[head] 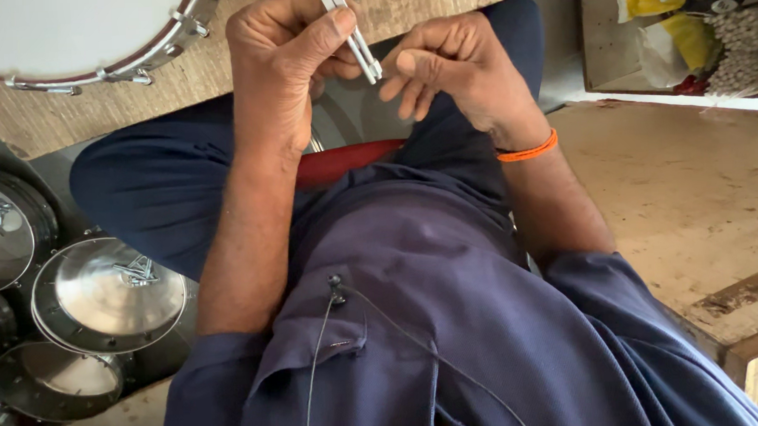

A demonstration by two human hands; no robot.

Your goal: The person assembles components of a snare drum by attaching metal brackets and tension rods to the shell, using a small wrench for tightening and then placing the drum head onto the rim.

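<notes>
My left hand (283, 64) pinches a slim shiny metal rod-like fitting (356, 42) between thumb and fingers, holding it upright over my lap. My right hand (454, 69), with an orange band at the wrist, touches the rod's lower end with its fingertips. Both hands hover just in front of a wooden board (219, 62). A white-skinned drum (73, 35) with a metal hoop and tension lugs lies on the board at the upper left.
Several shiny metal drum shells (106, 293) are stacked on the floor at the left. A worn wooden platform (694, 199) lies to the right. Bundled white sticks and yellow wrappers (712, 36) sit at the top right.
</notes>
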